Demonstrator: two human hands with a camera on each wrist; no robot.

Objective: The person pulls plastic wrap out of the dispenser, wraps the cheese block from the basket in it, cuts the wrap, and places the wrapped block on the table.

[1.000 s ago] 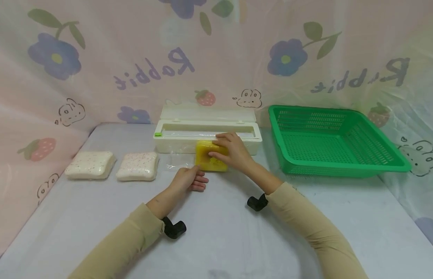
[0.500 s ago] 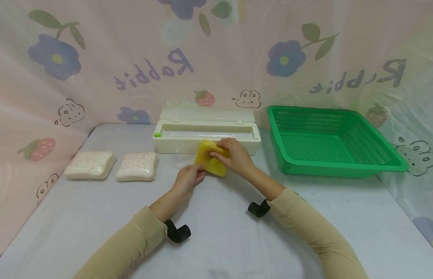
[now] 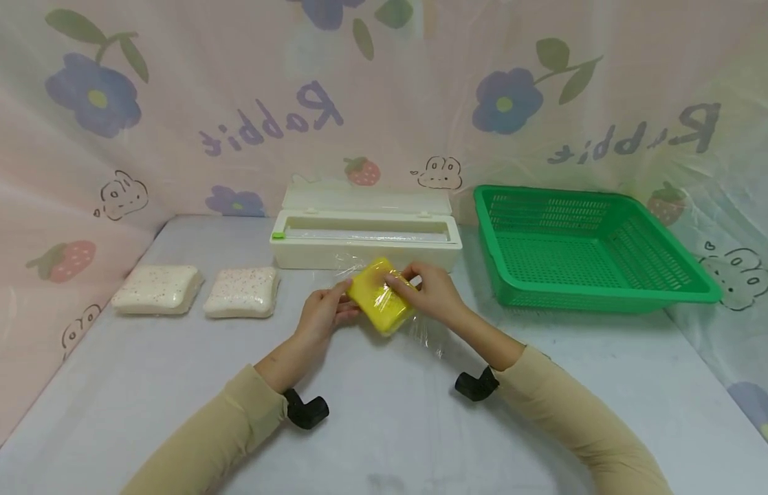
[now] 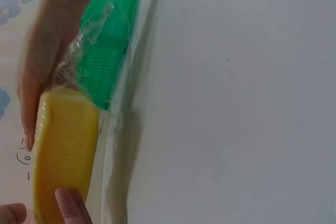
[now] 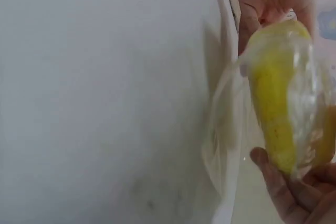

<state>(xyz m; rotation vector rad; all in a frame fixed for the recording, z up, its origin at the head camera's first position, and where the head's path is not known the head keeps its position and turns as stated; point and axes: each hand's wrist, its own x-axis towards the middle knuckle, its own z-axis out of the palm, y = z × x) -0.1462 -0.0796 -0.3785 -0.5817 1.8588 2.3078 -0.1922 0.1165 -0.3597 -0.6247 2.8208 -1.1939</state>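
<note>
A yellow, pillow-shaped square block (image 3: 379, 302) is held tilted between both hands, its surface shiny under cling film. My left hand (image 3: 320, 315) pinches its left corner, with thumb and fingertips on either side. At the opposite corner my right hand (image 3: 438, 294) grips it with the thumb on top. A loose tail of cling film (image 3: 428, 335) hangs below the right hand; in the right wrist view the crumpled film (image 5: 307, 98) bunches over one end of the block. In the left wrist view the yellow block (image 4: 65, 145) stands on edge, fingertips at its lower end.
Behind the hands stands a white cling film dispenser (image 3: 315, 258) with its lid up and a roll inside. Two white speckled blocks (image 3: 156, 290) lie wrapped at the left. A green plastic basket (image 3: 606, 297) stands at the right. A patterned curtain (image 3: 384, 96) closes off the back.
The yellow block has come toward me, away from the dispenser, and turned cornerwise. My right hand has moved down and right to its corner, and loose film now shows beneath that hand.
</note>
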